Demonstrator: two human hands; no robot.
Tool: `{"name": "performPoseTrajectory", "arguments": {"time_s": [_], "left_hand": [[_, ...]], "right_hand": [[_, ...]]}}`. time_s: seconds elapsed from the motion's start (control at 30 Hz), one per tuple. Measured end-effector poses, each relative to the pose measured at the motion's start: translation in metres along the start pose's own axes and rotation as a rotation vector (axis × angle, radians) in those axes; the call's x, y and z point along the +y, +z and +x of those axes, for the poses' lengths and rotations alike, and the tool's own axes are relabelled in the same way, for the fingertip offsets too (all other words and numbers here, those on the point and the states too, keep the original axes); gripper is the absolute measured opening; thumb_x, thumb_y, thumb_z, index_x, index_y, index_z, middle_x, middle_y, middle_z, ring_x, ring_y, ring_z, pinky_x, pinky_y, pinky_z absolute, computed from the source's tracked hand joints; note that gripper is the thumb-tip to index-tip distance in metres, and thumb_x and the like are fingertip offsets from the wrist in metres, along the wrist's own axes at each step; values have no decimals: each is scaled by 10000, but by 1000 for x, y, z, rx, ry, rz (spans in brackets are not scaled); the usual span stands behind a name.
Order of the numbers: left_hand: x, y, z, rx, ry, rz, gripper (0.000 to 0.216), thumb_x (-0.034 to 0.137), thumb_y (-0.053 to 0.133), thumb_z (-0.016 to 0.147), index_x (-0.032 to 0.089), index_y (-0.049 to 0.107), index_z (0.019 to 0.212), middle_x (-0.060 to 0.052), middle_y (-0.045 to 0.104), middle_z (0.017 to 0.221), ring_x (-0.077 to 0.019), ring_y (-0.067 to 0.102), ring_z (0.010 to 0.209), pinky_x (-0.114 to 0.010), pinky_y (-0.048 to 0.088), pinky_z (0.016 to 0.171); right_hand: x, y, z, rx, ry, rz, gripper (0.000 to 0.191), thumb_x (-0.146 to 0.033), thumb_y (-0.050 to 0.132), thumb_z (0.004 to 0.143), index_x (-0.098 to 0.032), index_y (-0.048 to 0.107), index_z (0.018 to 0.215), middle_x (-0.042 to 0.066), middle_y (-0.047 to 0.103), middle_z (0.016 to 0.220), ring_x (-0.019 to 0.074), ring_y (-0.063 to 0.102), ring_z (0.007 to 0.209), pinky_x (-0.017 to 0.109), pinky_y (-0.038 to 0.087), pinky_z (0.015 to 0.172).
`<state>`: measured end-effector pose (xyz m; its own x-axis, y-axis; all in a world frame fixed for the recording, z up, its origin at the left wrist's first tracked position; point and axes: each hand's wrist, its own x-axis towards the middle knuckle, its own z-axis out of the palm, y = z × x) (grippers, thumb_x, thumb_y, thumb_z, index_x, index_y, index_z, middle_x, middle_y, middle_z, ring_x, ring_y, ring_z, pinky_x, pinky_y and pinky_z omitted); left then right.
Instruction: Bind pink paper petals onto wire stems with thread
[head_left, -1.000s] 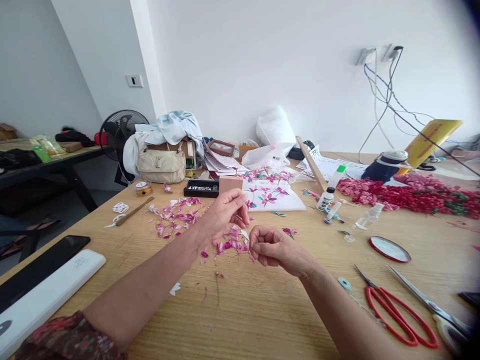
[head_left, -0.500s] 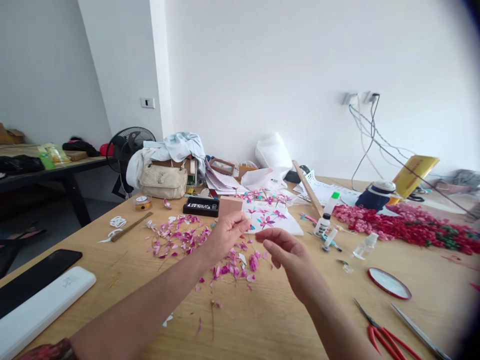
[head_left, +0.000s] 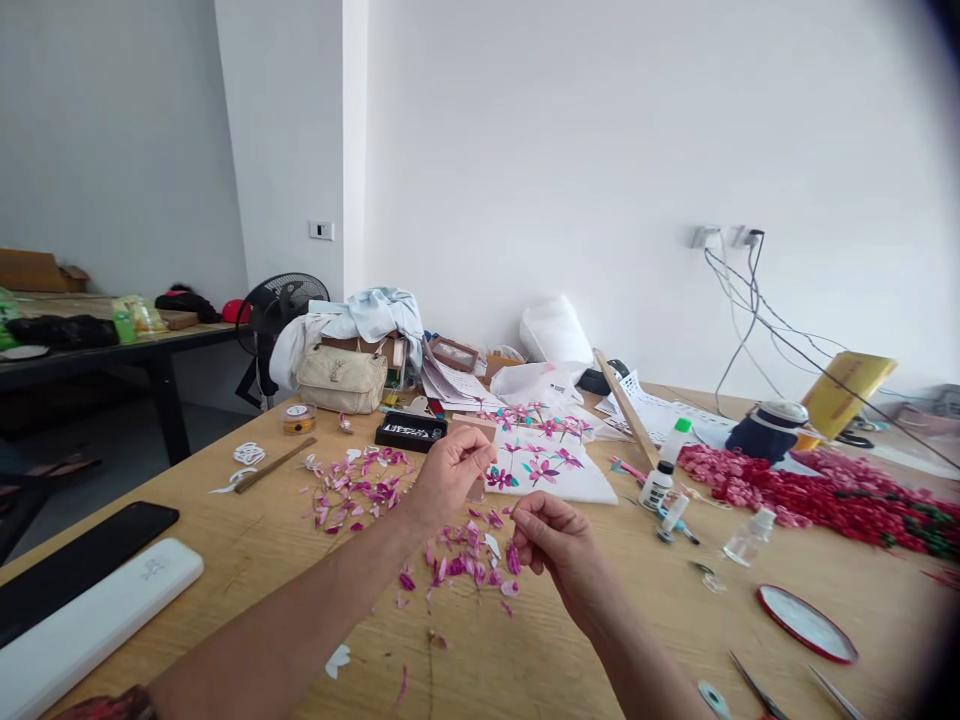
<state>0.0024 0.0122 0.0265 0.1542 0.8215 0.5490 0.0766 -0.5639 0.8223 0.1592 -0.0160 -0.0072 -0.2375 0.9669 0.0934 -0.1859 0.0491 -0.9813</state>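
Note:
My left hand point(head_left: 448, 470) hovers over the wooden table point(head_left: 525, 650) with thumb and fingertips pinched together; what they hold is too small to make out. My right hand point(head_left: 555, 540) is just right of it and lower, fingers curled in a pinch near a pink petal point(head_left: 513, 556). Below both hands lies a loose cluster of pink petals point(head_left: 465, 560). A second scatter of pink petals point(head_left: 352, 488) lies to the left. Behind the hands sits a white sheet with pink flowers point(head_left: 547, 470).
A black phone point(head_left: 82, 560) and white case point(head_left: 90, 620) lie at the left edge. Glue bottles point(head_left: 660, 485), a clear bottle point(head_left: 750, 538), a red lid point(head_left: 806, 622) and scissor tips point(head_left: 757, 690) lie right. A red flower heap point(head_left: 825, 495), beige bag point(head_left: 341, 378) and fan point(head_left: 277, 310) stand behind.
The camera has tilted up, so the table sits lower in view. My two hands stay close together over the petals; the right hand opened briefly and has curled back into a pinch.

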Motion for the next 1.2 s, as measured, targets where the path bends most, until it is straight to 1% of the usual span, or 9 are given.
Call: {"name": "performPoseTrajectory", "arguments": {"time_s": [0.13, 0.3, 0.43, 0.57, 0.77, 0.93, 1.07, 1.13, 1.2], "left_hand": [[-1, 0, 1, 39, 43, 56, 213, 249, 459, 805, 159, 493, 615, 12, 465, 662, -104, 442, 606, -229, 352, 617], [2, -4, 3, 89, -74, -225, 204, 285, 486, 793, 156, 481, 636, 9, 487, 653, -96, 451, 598, -217, 371, 603], [3, -11, 4, -56, -195, -444, 387, 507, 376, 816, 154, 478, 693, -8, 488, 657, -109, 474, 587, -223, 376, 535], [5, -13, 3, -262, -177, -145, 325, 489, 508, 753, 164, 503, 773, 23, 472, 644, -94, 445, 559, -207, 341, 517], [11, -15, 5, -256, -86, 317, 289, 333, 456, 797, 160, 421, 568, 53, 367, 522, -80, 338, 508, -206, 252, 490], [10, -29, 12, -165, -48, 402, 273, 302, 453, 787, 164, 392, 560, 49, 379, 539, -88, 350, 535, -206, 260, 507], [14, -41, 16, -65, -133, 235, 217, 342, 413, 804, 172, 456, 677, 46, 430, 550, -88, 390, 501, -202, 314, 495], [19, -40, 17, -141, -117, 201, 200, 335, 417, 806, 167, 525, 804, 22, 505, 641, -102, 463, 583, -209, 362, 549], [24, -36, 18, -357, -68, 257, 213, 330, 453, 793, 167, 581, 845, 2, 561, 735, -120, 504, 688, -220, 379, 619]], "right_hand": [[-2, -3, 0, 49, -71, -163, 275, -400, 677, 643, -171, 534, 592, -36, 535, 464, 67, 443, 381, 181, 313, 368], [-8, -13, -6, 180, -236, -491, 212, -362, 592, 719, -182, 536, 621, -21, 528, 502, 105, 495, 443, 207, 359, 406], [-4, -18, -8, 232, -342, -635, 190, -334, 510, 780, -188, 539, 661, -4, 539, 550, 123, 519, 493, 224, 395, 452], [1, -19, -6, 224, -380, -753, 187, -325, 478, 794, -193, 536, 675, -1, 545, 549, 131, 521, 494, 228, 396, 458], [-1, -16, -7, 215, -444, -951, 189, -295, 448, 795, -196, 538, 661, 1, 572, 542, 132, 522, 482, 224, 380, 459], [-5, -22, -8, 259, -497, -1100, 196, -262, 423, 808, -198, 533, 658, -3, 577, 546, 136, 543, 513, 220, 375, 493], [-8, -26, -8, 242, -566, -1255, 205, -232, 405, 834, -197, 549, 692, 1, 595, 606, 127, 542, 540, 209, 348, 500], [-12, -24, -9, 175, -604, -1364, 227, -208, 388, 849, -196, 562, 704, 6, 599, 630, 124, 532, 546, 208, 327, 494], [-19, -19, -10, 105, -646, -1475, 243, -180, 386, 854, -193, 571, 696, 10, 597, 627, 126, 521, 552, 211, 306, 490]]}}
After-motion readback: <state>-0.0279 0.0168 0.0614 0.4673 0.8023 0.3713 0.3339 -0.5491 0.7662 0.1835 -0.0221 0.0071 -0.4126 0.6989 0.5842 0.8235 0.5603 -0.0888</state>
